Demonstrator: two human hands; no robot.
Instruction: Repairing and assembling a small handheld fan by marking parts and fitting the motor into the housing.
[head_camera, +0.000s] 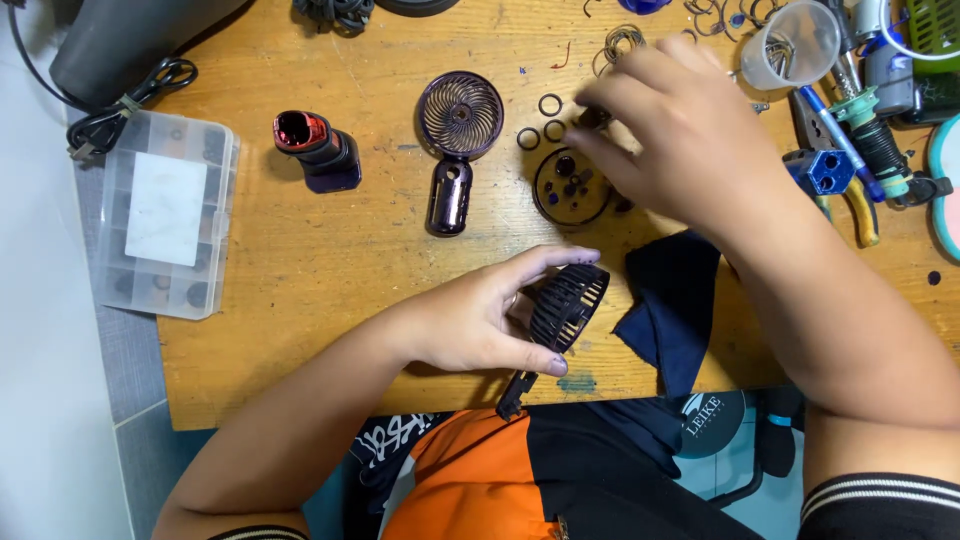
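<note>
Care is needed: left hand (470, 325) holds black fan grille (566, 303) in firm grip. Right hand (670, 140) should pinch small parts from round purple dish (560, 195) gently; its grip I cannot tell.

Orange-and-black top — dark sleeve cuffs, apparently white-striped.

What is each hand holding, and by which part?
The left hand grips the black fan grille by its round rim. The right hand reaches over small parts; a hold cannot be told.
</note>
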